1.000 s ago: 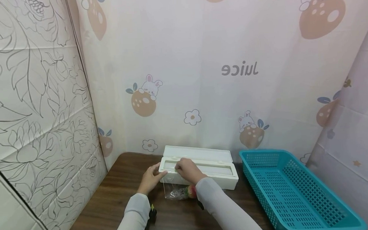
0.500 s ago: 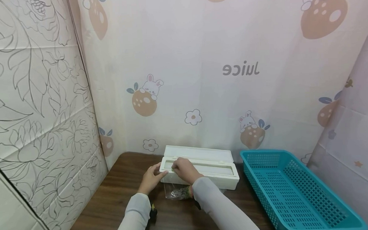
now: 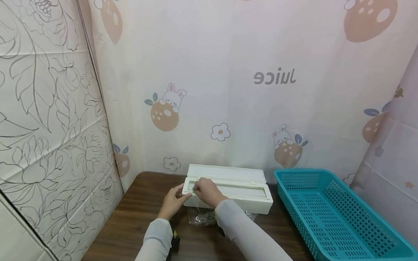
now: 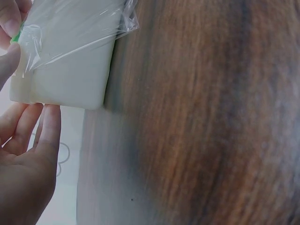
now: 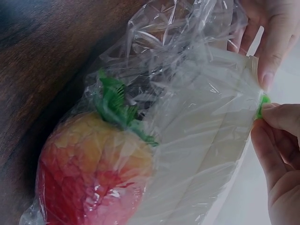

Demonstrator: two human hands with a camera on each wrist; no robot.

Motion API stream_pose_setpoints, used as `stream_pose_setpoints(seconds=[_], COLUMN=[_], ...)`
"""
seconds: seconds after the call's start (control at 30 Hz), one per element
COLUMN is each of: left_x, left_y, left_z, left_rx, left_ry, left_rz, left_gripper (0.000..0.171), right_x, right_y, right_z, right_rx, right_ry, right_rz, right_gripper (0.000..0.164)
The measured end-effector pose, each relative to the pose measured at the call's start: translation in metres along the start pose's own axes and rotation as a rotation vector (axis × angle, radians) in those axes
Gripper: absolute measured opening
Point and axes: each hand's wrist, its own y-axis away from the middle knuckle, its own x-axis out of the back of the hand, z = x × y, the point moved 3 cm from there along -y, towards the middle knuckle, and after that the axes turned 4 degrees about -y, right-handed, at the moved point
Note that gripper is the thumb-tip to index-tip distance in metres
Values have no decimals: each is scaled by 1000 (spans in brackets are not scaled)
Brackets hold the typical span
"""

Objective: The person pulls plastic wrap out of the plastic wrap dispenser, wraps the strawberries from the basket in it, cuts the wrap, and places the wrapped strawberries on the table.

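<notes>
A long white cling film dispenser [image 3: 251, 205] lies on the table, its lid [image 3: 227, 173] tipped back. My left hand [image 3: 173, 202] grips its left end, thumb at the top edge and fingers against the end wall. With thumb and fingertips, my right hand [image 3: 208, 192] pinches a small green slide cutter [image 5: 263, 106] on the top front edge, close to my left thumb. Clear cling film [image 3: 199, 217] hangs down the dispenser's front. A red-and-yellow fruit [image 5: 96, 173] with green leaves [image 5: 119, 105] shows under the film in the right wrist view; my right forearm mostly hides it in the head view.
A blue-green plastic basket [image 3: 340, 214] stands on the right, close to the dispenser's right end. The dark wooden table [image 3: 129, 229] backs onto a patterned wall hanging [image 3: 228, 87]. Another patterned sheet [image 3: 57, 132] rises along the left side.
My right hand has slid a little left along the dispenser's top edge, closer to my left thumb. The right sleeve now covers more of the fruit. My left hand keeps its grip.
</notes>
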Motion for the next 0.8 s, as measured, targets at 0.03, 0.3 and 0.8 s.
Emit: stream_pose_setpoints(seconds=[0.03, 0.3, 0.8], left_x=[0, 0, -1], left_y=[0, 1, -1], left_z=[0, 2, 0], left_rx=[-5, -23, -16], left_ry=[-1, 5, -2], left_rz=[1, -2, -1], left_gripper=[63, 63, 64], right_x=[0, -1, -1], right_y=[-1, -6, -16], right_z=[0, -6, -3], right_rx=[1, -10, -49], right_ry=[0, -5, -124], right_rz=[0, -18, -74], right_gripper=[14, 10, 5])
